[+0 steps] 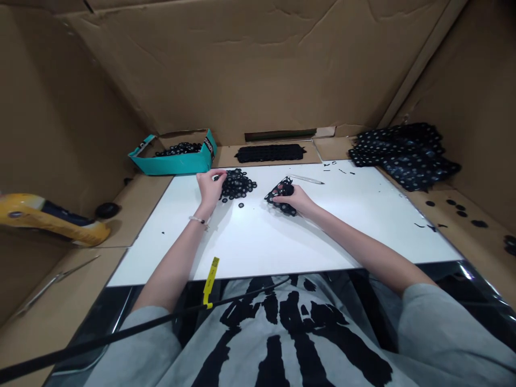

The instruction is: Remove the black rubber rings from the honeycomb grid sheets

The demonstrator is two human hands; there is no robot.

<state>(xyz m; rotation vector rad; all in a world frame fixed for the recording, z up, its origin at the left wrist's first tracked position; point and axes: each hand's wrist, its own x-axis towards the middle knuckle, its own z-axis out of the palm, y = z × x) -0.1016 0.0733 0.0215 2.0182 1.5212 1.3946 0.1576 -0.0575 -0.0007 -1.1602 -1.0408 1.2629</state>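
My left hand (209, 192) is at the left edge of a loose pile of small black rings (237, 185) on the white board (250, 242). Its thumb and fingertips are pinched together; whatever lies between them is too small to make out. My right hand (299, 200) is closed around a black sheet with round holes (279, 188), bunched up and held just over the board. Part of this sheet is hidden by the fingers. One single ring (241, 205) lies apart, in front of the pile. A clear pen-like stick (308, 179) lies behind my right hand.
A teal box (173, 165) of black rings stands back left; a folded black strip (271, 153) lies at the back. Dotted black sheets (419, 166) are stacked back right. At left are a yellow bottle (60, 217) and tweezers (58, 278). Cardboard walls surround the board.
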